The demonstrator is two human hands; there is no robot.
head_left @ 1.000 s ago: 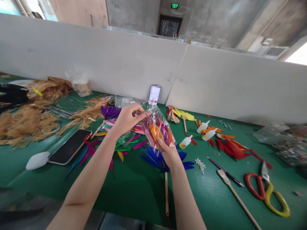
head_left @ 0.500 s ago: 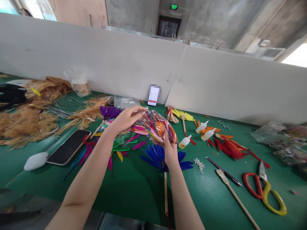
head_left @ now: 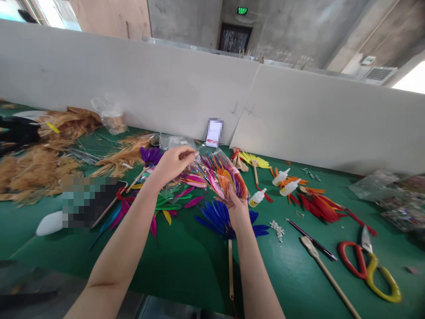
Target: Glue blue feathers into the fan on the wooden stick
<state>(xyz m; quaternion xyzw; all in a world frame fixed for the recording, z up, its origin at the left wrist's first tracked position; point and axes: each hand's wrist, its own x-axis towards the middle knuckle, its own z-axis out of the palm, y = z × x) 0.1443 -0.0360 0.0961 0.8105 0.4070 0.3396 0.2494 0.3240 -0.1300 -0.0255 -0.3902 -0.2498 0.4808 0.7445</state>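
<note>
A clear plastic bag of colourful feathers (head_left: 223, 173) is held above the table. My right hand (head_left: 236, 204) is closed around its lower right end, thumb on top. At the bag's upper left edge, my left hand (head_left: 177, 161) pinches the plastic between curled fingertips. Beneath the right hand lies a fan of blue feathers (head_left: 212, 219) on a wooden stick (head_left: 231, 270); the wrist hides part of it. Loose pink, green and yellow feathers (head_left: 171, 201) are scattered below my left hand, with a purple feather fan (head_left: 150, 156) just left of it.
White glue bottles (head_left: 257, 197) stand or lie to the right, near red feathers (head_left: 323, 207). Further right are white beads (head_left: 276, 231), a pen (head_left: 312, 239), a wooden stick (head_left: 328, 274) and scissors (head_left: 372, 261). A phone (head_left: 106, 199) and tan fibres (head_left: 40, 173) lie left. A white partition (head_left: 166, 88) stands behind.
My left hand has shifted slightly, its fingers more curled at the bag's edge. The bag has tilted a little, showing more pink and orange feathers. The right hand keeps its grip.
</note>
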